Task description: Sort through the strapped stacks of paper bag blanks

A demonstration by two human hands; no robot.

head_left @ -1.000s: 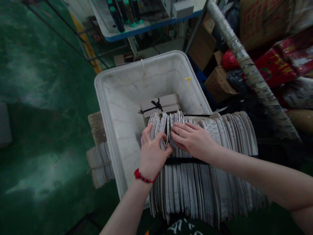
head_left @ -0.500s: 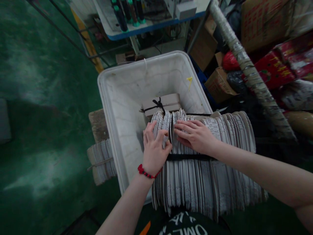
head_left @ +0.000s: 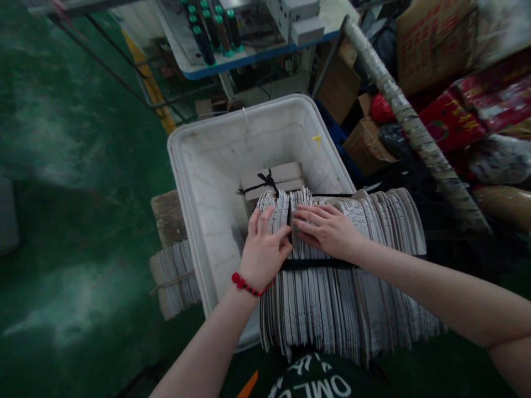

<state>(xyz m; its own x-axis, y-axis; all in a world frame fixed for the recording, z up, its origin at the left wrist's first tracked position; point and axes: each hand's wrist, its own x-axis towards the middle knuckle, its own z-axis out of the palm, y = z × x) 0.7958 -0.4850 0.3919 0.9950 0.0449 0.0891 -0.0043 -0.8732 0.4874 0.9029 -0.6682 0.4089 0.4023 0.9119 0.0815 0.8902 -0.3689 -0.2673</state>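
A long row of pale, thin card pieces (head_left: 332, 309) stands on edge across the near side of a white bin, with a black band across it. My left hand (head_left: 265, 246), with a red and black bracelet at the wrist, rests on the left end of the row, fingers apart and bent over the top edges. Just right of a narrow gap in the cards, my right hand (head_left: 326, 229) lies with outstretched fingers on the top edges. Behind the hands, a bundle (head_left: 276, 179) tied with black cord sits inside the white bin (head_left: 207, 182).
A table (head_left: 265, 54) with thread spools and a machine stands beyond the bin. A wrapped metal pole (head_left: 410, 119) slants down the right side, before cartons and bags. Another tied stack (head_left: 176, 276) lies left of the bin.
The fingers of my left hand have shifted slightly, with the thumb and index finger closer together. My right hand stays on the cards. The view has moved a little.
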